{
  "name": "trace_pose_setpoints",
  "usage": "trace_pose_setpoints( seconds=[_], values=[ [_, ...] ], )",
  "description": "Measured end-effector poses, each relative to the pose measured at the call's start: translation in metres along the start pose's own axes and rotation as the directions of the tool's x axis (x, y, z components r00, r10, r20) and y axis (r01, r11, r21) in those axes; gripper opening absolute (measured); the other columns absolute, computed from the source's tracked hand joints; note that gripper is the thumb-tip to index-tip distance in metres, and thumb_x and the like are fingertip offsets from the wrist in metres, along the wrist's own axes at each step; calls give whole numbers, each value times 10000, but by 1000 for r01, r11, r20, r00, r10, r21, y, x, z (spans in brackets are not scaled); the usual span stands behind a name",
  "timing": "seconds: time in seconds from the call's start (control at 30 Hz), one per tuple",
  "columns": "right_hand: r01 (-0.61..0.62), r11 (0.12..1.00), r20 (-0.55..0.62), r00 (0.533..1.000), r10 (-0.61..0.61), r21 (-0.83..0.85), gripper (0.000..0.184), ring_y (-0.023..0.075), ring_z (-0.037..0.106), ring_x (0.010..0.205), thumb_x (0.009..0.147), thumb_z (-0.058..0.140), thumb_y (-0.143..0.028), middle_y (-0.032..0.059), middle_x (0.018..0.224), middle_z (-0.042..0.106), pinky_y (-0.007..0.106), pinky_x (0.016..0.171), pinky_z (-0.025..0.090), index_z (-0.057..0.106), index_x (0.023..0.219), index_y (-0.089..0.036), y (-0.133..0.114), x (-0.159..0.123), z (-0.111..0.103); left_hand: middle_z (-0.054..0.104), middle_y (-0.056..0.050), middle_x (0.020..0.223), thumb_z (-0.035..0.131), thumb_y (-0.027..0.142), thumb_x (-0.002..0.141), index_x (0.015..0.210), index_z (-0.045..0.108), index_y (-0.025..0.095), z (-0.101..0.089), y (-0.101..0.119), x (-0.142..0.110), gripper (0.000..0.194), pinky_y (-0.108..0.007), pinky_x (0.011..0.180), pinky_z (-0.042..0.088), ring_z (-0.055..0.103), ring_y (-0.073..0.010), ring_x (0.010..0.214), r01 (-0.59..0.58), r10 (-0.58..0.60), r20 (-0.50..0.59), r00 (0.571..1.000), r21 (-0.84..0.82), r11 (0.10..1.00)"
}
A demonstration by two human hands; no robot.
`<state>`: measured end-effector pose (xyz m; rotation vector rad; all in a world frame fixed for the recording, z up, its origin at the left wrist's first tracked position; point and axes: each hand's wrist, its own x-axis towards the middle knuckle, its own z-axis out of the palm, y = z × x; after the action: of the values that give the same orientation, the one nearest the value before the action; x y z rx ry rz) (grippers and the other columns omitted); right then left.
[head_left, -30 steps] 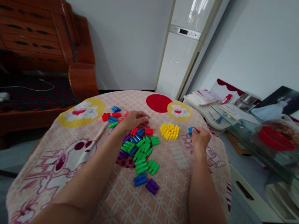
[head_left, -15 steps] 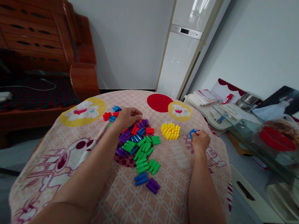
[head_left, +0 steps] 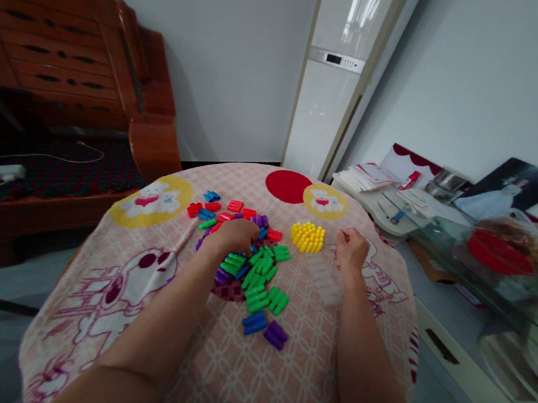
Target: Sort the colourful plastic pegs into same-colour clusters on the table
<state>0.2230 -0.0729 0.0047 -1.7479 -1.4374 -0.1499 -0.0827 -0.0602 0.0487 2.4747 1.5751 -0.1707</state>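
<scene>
My left hand (head_left: 236, 236) reaches into a pile of coloured plastic building pieces, fingers curled down and closed. Blue shows by its fingertips, but what they grip is hidden. Several green pieces (head_left: 262, 264) lie just right of that wrist, with purple ones partly under the hand. Over on the right, my right hand (head_left: 353, 249) is closed with thumb and fingers together just above the cloth; anything inside is out of sight. Between the hands stands a tight cluster of yellow knobbed pieces (head_left: 307, 237).
A patterned cloth (head_left: 293, 380) covers the round table. Nearer me lie a blue piece (head_left: 254, 322) and a purple piece (head_left: 275, 334). Red pieces (head_left: 193, 209) sit at the pile's far left. A glass shelf (head_left: 449, 245) with papers and bags stands right; a wooden bench (head_left: 62, 63) left.
My left hand has moved right and nearer, down into the pile, uncovering red pieces behind it. My right hand has shifted slightly left; the blue piece seen at its fingers no longer shows.
</scene>
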Motion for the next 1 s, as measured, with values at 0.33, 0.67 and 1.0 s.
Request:
trace_pose_setpoints(
  seconds=[0.33,0.67,1.0],
  values=[
    [27,889,349,914,-207,456,259,152,618,632,789,614,-392,12,694,688,235,594,437,706,872,-164,-63,-19,9,712,-33,766,589,290,744,930,708,146,-5,10,8,264,-236,627,474,633,-156,692,-216,16,-359,933,-526,822],
    [402,911,428,811,-399,86,211,200,644,810,837,621,-307,96,898,722,268,707,417,683,983,-167,-107,-34,-3,720,-35,750,533,171,782,888,735,157,10,51,20,229,-250,653,514,655,-160,703,-277,-87,-421,903,-725,631],
    [87,962,126,984,-123,261,232,174,645,664,763,560,-285,57,745,720,255,631,477,739,832,-153,-37,6,-20,705,-111,1018,656,251,790,1077,663,123,10,55,18,314,-284,696,586,702,-172,824,-374,-41,-389,920,-906,198]
  ],
)
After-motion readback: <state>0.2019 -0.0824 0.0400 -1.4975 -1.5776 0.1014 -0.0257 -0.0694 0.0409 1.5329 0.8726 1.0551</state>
